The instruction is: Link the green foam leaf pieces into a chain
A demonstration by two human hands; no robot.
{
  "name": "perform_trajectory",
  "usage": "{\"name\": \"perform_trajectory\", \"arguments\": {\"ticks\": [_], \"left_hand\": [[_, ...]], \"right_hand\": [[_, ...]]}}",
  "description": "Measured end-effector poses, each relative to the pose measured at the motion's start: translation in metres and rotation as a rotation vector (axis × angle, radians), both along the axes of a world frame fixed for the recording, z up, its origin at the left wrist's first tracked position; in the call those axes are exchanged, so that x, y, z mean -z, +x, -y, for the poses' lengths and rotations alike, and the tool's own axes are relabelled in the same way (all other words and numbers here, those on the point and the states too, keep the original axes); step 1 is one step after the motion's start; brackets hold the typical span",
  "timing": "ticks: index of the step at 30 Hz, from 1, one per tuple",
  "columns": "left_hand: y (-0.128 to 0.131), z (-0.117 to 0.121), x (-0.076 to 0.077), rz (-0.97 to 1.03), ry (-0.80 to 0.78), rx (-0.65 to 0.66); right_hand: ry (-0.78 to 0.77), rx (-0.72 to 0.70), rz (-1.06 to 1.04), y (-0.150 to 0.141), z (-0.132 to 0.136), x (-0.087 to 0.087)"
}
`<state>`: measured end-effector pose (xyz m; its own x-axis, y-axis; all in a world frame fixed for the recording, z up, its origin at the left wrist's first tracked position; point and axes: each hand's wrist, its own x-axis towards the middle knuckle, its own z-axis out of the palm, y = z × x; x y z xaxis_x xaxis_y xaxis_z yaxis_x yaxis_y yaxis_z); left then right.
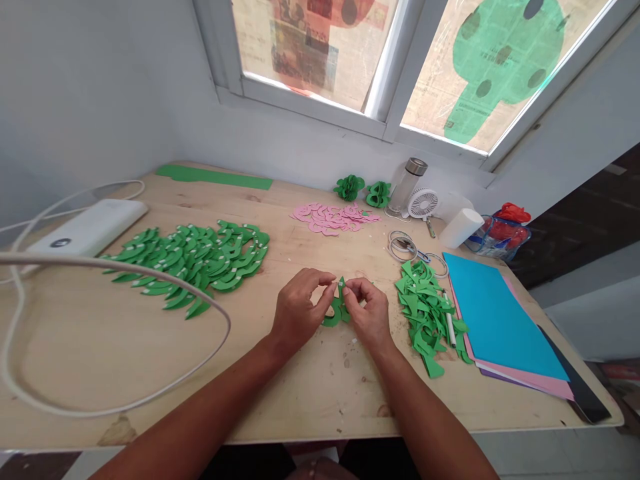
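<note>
Over the middle of the table, my right hand point(369, 308) pinches a small green paper cutout point(342, 285) upright between thumb and fingers; a white spot shows near its tip. Just to its left, my left hand point(303, 301) has thumb and forefinger drawn together. Whatever is between them, if anything, is too small to make out. Another curved green paper piece point(331, 316) shows below the fingers, partly hidden by the hands. At the left lies a big pile of curved green paper pieces point(200, 260), many with white spots.
Green scraps point(423, 313) and a white pen point(450, 323) lie right, beside scissors point(417, 252) and coloured sheets point(505, 317). Pink cutouts point(330, 219), green paper ornaments point(349, 188), a bottle point(407, 187) and a fan point(423, 203) stand behind. A cable point(150, 268) loops at left near a power bank point(90, 227).
</note>
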<state>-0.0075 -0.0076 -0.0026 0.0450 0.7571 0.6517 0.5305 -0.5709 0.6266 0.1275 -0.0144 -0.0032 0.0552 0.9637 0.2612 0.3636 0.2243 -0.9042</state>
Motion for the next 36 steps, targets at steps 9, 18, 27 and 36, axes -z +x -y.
{"name": "perform_trajectory", "arguments": {"ticks": [9, 18, 27, 36], "left_hand": [[0.0, -0.001, 0.002, -0.078, 0.003, 0.059], [-0.001, -0.001, 0.001, -0.112, 0.02, 0.051], [-0.002, -0.002, 0.0, 0.061, -0.149, 0.038], [-0.008, -0.013, 0.002, 0.374, -0.561, 0.144]], "right_hand": [[0.01, -0.009, 0.017, 0.001, -0.001, 0.002], [0.014, -0.035, 0.025, 0.0, -0.001, 0.003], [-0.007, -0.047, 0.008, -0.001, -0.001, 0.003], [-0.046, 0.03, -0.157, 0.006, -0.006, 0.004]]}}
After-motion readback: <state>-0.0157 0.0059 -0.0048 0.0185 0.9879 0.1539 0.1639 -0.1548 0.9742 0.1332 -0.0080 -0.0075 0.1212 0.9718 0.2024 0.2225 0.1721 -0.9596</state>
